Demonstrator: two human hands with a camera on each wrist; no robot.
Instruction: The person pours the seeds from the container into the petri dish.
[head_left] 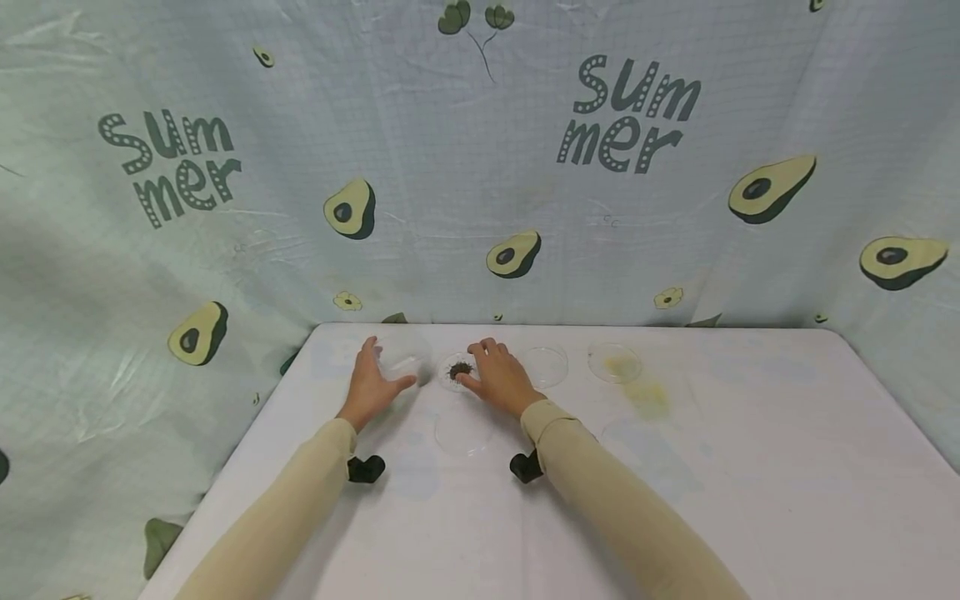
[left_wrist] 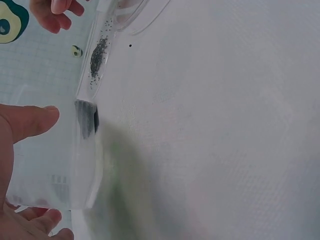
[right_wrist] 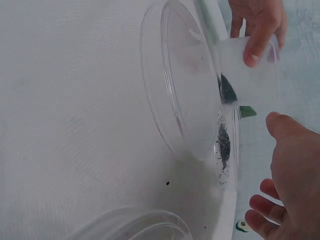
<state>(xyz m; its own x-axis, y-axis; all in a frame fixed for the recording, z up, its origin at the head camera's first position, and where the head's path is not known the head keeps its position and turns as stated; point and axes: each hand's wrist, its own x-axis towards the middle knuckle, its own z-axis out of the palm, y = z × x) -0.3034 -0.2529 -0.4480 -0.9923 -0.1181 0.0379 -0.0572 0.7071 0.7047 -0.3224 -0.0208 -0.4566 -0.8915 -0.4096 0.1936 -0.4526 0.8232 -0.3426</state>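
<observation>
My left hand (head_left: 372, 387) grips a clear plastic container (head_left: 407, 354) at the table's far left, thumb on one side and fingers on the other. Dark grains (right_wrist: 228, 90) lie in a lower corner of this container in the right wrist view. Just right of it sits a small clear dish (head_left: 444, 379) with a pile of dark granules (left_wrist: 98, 57). My right hand (head_left: 504, 379) hovers by that dish, its fingers loosely bent and nothing in its grasp. In the right wrist view, a gap shows between its thumb and the dish.
A round clear dish (head_left: 463, 454) lies nearer me, in front of the granules. Two more clear dishes, a middle one (head_left: 545, 385) and a right one (head_left: 592, 367), stand right of my right hand. A loose dark granule (right_wrist: 167, 183) lies on the white table (head_left: 750, 467). A printed curtain hangs behind.
</observation>
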